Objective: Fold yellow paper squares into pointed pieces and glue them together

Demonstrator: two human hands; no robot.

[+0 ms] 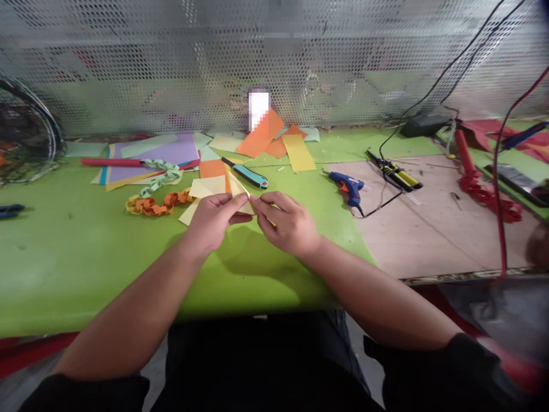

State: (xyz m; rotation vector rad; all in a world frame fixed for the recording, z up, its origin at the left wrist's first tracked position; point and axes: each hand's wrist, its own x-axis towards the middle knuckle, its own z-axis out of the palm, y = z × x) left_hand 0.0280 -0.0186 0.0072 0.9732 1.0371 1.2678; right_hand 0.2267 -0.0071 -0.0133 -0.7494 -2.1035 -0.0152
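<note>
Both my hands meet over the green table [77, 252], pinching one pale yellow sheet of paper [238, 190] between them. My left hand [214, 220] grips its left part with thumb and fingers closed. My right hand [286, 220] pinches the paper's right edge, fingers curled. A paper chain [156, 197] of orange, yellow and green links lies just left of my left hand. A teal utility knife [246, 173] lies behind the paper.
Coloured paper sheets [274, 143] are scattered at the back by a perforated metal wall. A blue glue gun [349, 187] with its cable lies to the right on a brown board [429, 229]. Yellow-black tools [397, 174], red cable [500, 189] and a fan [23, 137] stand around.
</note>
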